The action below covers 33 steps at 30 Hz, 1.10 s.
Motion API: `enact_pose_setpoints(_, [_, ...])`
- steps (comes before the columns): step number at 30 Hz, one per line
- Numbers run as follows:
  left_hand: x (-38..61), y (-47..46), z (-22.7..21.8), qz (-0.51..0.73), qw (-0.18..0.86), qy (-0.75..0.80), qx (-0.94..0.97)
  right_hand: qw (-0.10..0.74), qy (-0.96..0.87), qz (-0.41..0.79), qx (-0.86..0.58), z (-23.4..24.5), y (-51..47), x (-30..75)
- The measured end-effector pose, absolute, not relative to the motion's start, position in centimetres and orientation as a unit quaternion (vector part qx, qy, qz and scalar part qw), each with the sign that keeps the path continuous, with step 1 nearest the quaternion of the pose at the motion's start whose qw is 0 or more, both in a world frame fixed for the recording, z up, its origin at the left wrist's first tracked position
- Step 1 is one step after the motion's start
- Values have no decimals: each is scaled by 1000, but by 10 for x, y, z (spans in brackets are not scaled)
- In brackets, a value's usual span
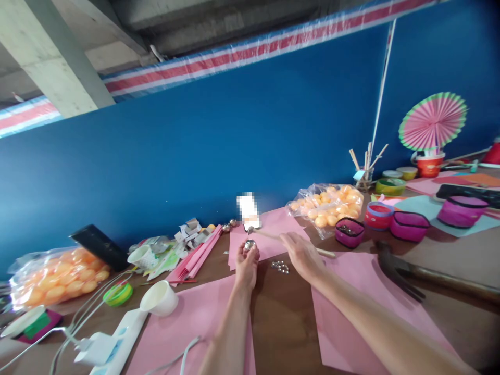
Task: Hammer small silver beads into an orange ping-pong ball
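My left hand (247, 265) reaches forward over the brown table (281, 312) and pinches a small silver bell (249, 244) at its fingertips. My right hand (302, 253) is closed round a thin wooden stick (326, 253) that runs from a small metal head (251, 229) on the left to beyond my hand on the right. Several more silver bells (280, 266) lie loose on the table between my two hands. Pink paper sheets (269, 232) lie under and around both hands.
A hammer (406, 271) lies at the right. Pink tubs (349, 232) and a bag of orange balls (330, 204) stand behind it; another bag (54, 278) sits far left. Paper cups (159, 298), a power strip (117, 338) with cables and folded pink paper (195, 258) are at the left.
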<state>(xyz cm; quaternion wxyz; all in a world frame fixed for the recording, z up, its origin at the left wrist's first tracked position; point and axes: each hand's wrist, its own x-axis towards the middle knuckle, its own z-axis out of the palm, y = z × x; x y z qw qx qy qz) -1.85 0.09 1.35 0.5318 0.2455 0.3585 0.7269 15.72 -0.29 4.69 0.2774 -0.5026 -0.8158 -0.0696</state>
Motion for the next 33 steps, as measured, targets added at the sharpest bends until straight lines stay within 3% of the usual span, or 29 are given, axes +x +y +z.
enact_pose_setpoints(19, [-25, 1, 8, 737, 432, 429, 294, 225, -796, -28, -562, 51, -12, 155])
enact_pose_setpoints(33, [-26, 4, 7, 755, 436, 405, 275, 235, -802, -18, -548, 51, -13, 155])
